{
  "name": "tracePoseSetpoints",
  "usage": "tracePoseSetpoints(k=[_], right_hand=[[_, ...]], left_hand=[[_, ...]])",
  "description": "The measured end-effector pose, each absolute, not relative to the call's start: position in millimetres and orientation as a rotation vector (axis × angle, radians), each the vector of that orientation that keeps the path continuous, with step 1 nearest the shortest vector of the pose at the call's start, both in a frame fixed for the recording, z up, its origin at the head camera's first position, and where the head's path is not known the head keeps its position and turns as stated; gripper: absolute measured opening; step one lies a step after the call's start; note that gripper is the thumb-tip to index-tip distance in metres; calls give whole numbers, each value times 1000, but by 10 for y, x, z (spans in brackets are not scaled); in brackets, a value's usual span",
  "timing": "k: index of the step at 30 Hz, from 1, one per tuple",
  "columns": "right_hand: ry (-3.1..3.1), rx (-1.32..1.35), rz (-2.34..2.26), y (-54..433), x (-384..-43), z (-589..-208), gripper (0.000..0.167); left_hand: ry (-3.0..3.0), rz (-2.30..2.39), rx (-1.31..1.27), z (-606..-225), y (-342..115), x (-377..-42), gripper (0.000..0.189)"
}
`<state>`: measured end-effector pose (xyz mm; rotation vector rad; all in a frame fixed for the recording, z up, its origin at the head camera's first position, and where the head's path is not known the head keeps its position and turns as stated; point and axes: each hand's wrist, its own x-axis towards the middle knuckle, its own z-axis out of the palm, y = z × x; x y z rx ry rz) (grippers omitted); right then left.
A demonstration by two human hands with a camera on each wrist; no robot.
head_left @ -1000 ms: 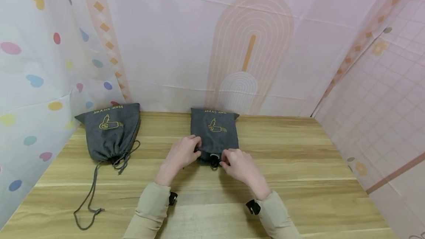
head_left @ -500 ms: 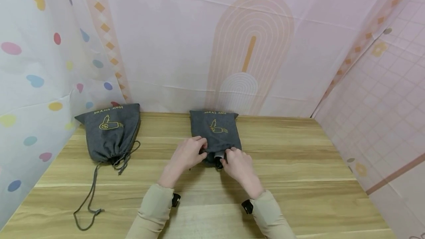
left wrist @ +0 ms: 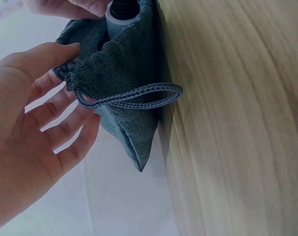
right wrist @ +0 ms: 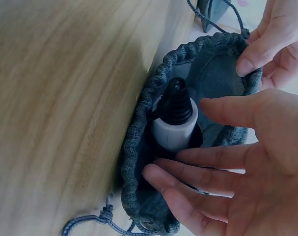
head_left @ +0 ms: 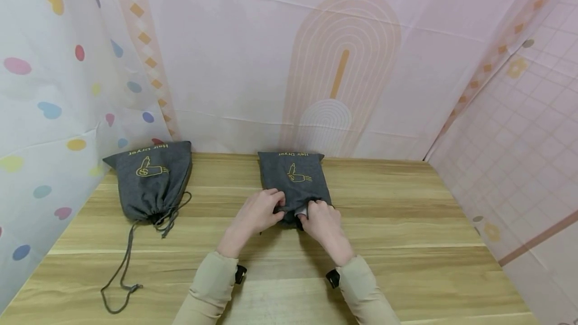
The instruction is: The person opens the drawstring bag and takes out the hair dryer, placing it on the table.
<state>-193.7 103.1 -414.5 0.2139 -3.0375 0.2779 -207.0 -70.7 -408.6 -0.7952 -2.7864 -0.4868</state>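
Note:
A dark grey drawstring bag (head_left: pixel 295 177) with a yellow hair dryer drawing lies on the table, its mouth towards me. My left hand (head_left: pixel 259 210) pinches the gathered rim between thumb and fingers, as the left wrist view shows. Inside the mouth, in the right wrist view, stands the white handle (right wrist: pixel 174 133) of a hair dryer with a black ribbed cord end; the rest is hidden by cloth. My right hand (head_left: pixel 322 222) reaches into the mouth with loosely extended fingers. Its thumb and fingers lie close around the handle without a clear grip.
A second grey hair dryer bag (head_left: pixel 153 184), drawn shut, lies at the left of the wooden table (head_left: pixel 406 265). Its long cord (head_left: pixel 119 275) trails towards the front. Patterned cloth (head_left: pixel 226 64) hangs at the back and both sides.
Both hands have shifted slightly to the right along the bag's mouth. The right hand has gone further in, covering more of the white handle and black cord end in the head view.

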Motion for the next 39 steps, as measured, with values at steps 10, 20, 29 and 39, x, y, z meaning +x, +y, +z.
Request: tracePoseSetpoints(k=[10,20,29,39], right_hand=[[-2993,124,290,949,-1990,-4174,40],[-3042,64,255,882,-2028,-4192,40],[-3066,45,264,839,-2076,-4241,32],[-3055,64,393,874,-2081,-4257,32]], left_hand=[[-2793,-516,-808,-4100,-697,-2064,15],[-2795,-518,-815,-4108,-687,-2061,15],[-2820,-527,-815,-4109,-682,-2056,15],[-2812,-530,-839,-4118,-673,-2056,16]])
